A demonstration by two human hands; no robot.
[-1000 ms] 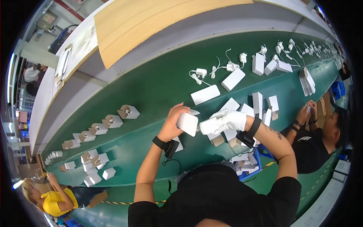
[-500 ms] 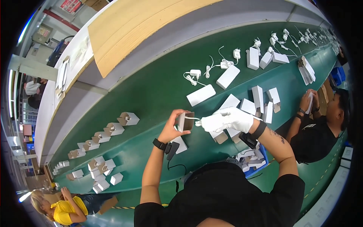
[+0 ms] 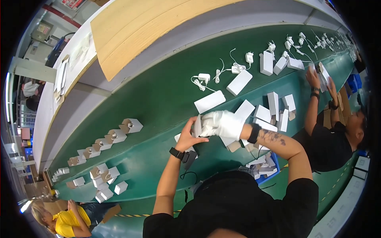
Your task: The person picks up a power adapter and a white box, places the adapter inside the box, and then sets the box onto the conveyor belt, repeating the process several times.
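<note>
My left hand [image 3: 186, 137] is wrapped round a small open white box [image 3: 197, 126], thumb below and fingers on its far side. The white-gloved right hand [image 3: 226, 123] reaches to the box's open end. In its fingers is a white power adapter [image 3: 207, 130], partly inside the box; glove and box walls hide much of it. Just beyond my hands, a closed white box [image 3: 209, 101] lies on the green belt, beside a white adapter with a coiled cable [image 3: 203, 77].
Several open boxes [image 3: 131, 125] stand in a row at the left. More white boxes [image 3: 273, 104] lie to the right, near a blue bin [image 3: 274, 170] of cartons. Co-workers sit at the right [image 3: 333, 139] and lower left [image 3: 71, 218]. A raised shelf [image 3: 158, 35] runs behind the belt.
My right hand has moved left, bringing the adapter from outside the box into its opening. The left hand still grips the box. The co-worker at right has reached forward to cartons on the belt.
</note>
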